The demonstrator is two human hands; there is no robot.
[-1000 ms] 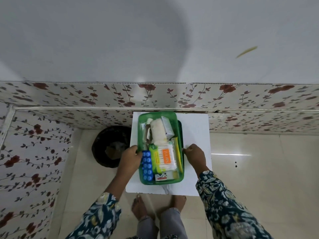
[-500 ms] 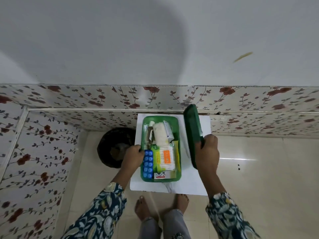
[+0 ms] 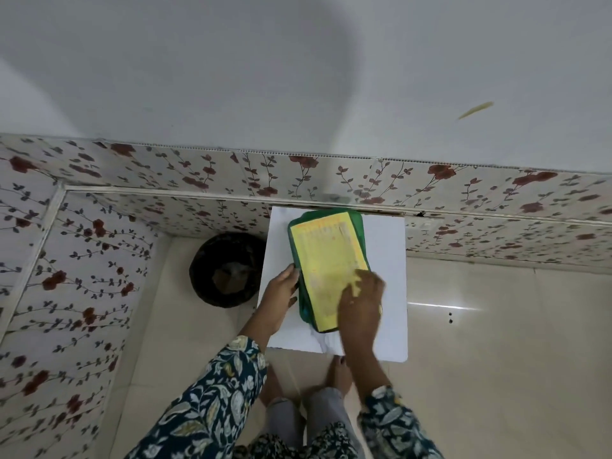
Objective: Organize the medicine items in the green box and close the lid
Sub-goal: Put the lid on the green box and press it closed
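Head view: hands (image 3: 359,301) press green box's lid (image 3: 328,260) (yellow label, print unreadable).

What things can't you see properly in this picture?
- Medicine items: hidden under the lid in the head view.
- Print on the lid's yellow label: too small and blurred.
- Right hand: motion-blurred; whether it presses flat or grips is unclear.
- Whether the lid has latched onto the green box: cannot tell.
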